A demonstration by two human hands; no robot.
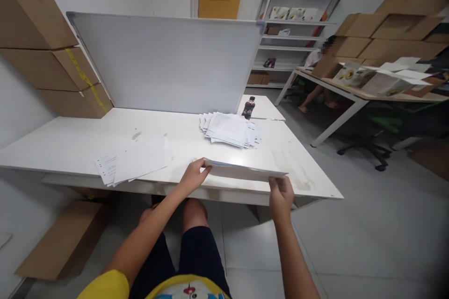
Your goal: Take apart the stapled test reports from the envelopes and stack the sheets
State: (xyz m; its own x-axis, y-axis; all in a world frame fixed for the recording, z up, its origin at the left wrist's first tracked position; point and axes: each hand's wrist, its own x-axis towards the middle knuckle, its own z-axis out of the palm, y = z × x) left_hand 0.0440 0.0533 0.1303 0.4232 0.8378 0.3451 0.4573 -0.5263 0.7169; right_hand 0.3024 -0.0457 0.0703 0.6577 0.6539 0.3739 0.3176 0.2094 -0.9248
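Note:
Both my hands hold a stack of paper sheets, tilted up on edge above the front of the white desk. My left hand pinches its left end, and my right hand grips the right end. Behind it lies an untidy pile of papers with uneven edges. To the left, several loose sheets are fanned out, some with printed lines, reaching over the desk's front edge.
A dark drink bottle stands behind the paper pile. A whiteboard rises along the desk's back, with stacked cardboard boxes at left. Another cardboard box is on the floor. A person sits beyond the second table.

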